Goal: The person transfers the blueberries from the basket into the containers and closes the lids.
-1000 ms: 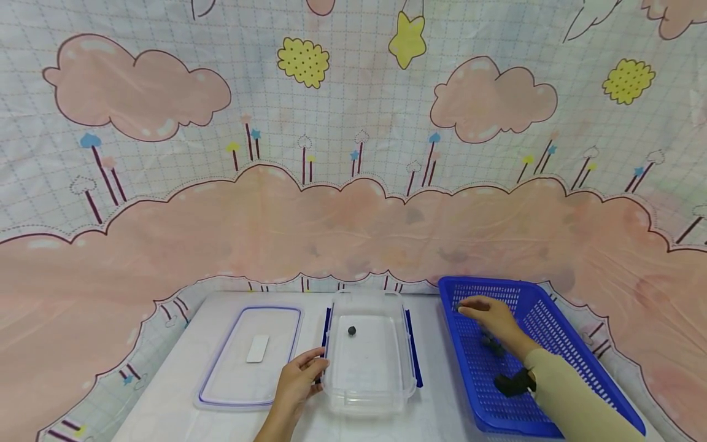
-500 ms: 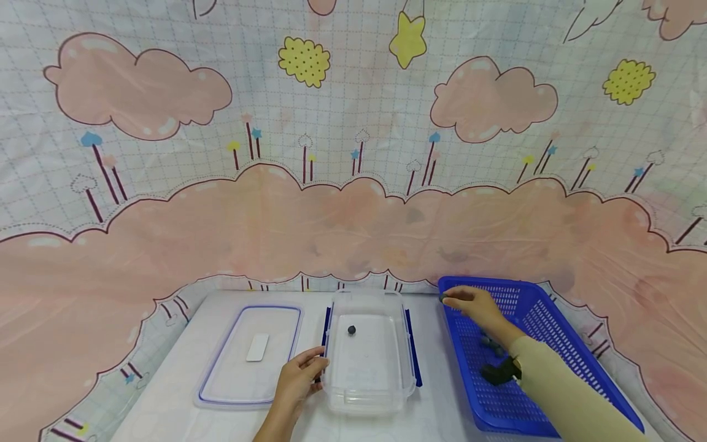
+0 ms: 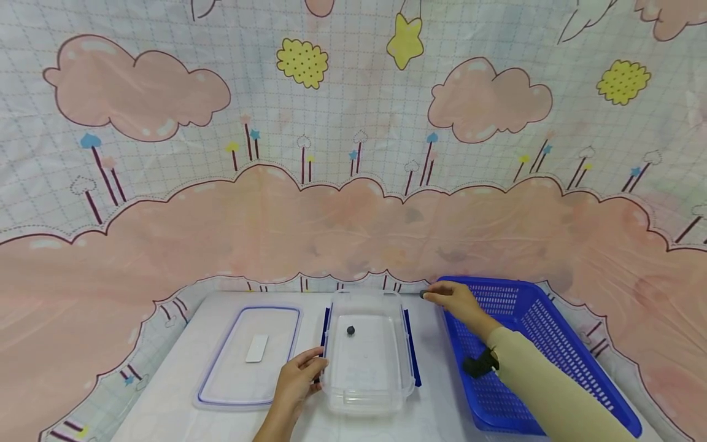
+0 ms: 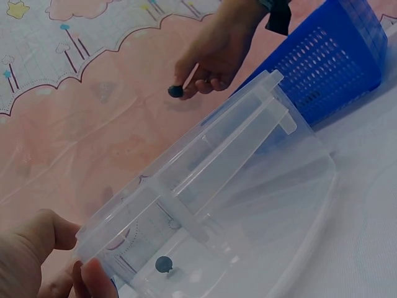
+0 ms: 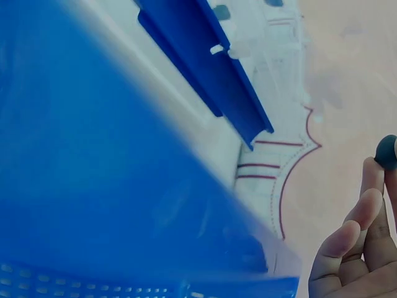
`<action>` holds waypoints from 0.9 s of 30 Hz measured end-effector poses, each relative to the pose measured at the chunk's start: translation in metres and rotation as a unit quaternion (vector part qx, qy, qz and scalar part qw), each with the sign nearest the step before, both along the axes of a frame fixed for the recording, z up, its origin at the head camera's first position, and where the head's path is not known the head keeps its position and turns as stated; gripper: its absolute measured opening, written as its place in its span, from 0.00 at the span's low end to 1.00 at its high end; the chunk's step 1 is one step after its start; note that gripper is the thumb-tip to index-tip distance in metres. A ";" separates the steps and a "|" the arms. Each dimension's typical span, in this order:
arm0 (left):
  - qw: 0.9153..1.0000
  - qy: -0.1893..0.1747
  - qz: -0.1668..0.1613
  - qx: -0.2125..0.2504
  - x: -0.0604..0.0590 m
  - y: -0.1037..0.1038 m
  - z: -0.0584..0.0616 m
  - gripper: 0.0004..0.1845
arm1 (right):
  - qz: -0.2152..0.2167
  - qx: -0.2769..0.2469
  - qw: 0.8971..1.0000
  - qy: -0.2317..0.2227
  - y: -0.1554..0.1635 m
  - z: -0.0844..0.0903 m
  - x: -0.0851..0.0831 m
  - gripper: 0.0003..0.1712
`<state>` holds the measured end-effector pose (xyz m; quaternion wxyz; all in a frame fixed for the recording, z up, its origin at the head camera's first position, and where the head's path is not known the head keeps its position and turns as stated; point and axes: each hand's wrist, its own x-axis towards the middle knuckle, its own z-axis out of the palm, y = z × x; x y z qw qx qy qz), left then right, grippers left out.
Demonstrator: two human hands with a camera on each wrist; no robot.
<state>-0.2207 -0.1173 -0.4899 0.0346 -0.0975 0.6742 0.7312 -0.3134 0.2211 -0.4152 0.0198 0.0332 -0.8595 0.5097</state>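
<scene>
White table [image 3: 182,368], clear box [image 3: 369,393] holding one ball [image 3: 350,331]

On the surface [image 3: 177,393], from left to right: lid [image 3: 251,356], container [image 3: 369,356], basket [image 3: 530,350]. Inside the container, one small ball [image 3: 350,331]. Left hand [image 3: 298,377] at the container's left wall. Right hand [image 3: 458,304] between container and basket, pinching another ball [image 3: 423,294].

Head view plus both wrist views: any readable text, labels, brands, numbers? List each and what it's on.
None readable.
The white tag on the clear lid: looks blank, too small to tell.
The clear container, blue basket and cartoon backdrop: only drawings, no lettering.
</scene>
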 end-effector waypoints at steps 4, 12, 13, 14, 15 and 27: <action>1.000 -0.003 -0.002 0.001 -0.001 0.000 -0.001 0.24 | -0.002 0.002 1.000 -0.004 -0.010 0.000 -0.005 0.18; 1.000 0.001 -0.002 0.001 -0.001 -0.001 -0.001 0.24 | 0.006 -0.007 1.000 -0.009 -0.029 -0.002 -0.014 0.17; 1.000 0.002 -0.001 0.001 -0.001 -0.001 -0.001 0.24 | 0.008 -0.010 1.000 -0.009 -0.032 -0.003 -0.015 0.17; 1.000 0.003 -0.001 0.000 -0.001 -0.001 0.000 0.24 | 0.012 -0.016 1.000 -0.006 -0.034 -0.003 -0.015 0.17; 1.000 0.003 -0.001 0.000 -0.001 0.000 0.000 0.24 | 0.018 -0.023 1.000 -0.003 -0.037 -0.003 -0.016 0.18; 1.000 0.000 0.000 0.002 -0.001 0.000 -0.001 0.25 | 0.057 -0.182 0.981 -0.044 -0.064 -0.012 -0.025 0.15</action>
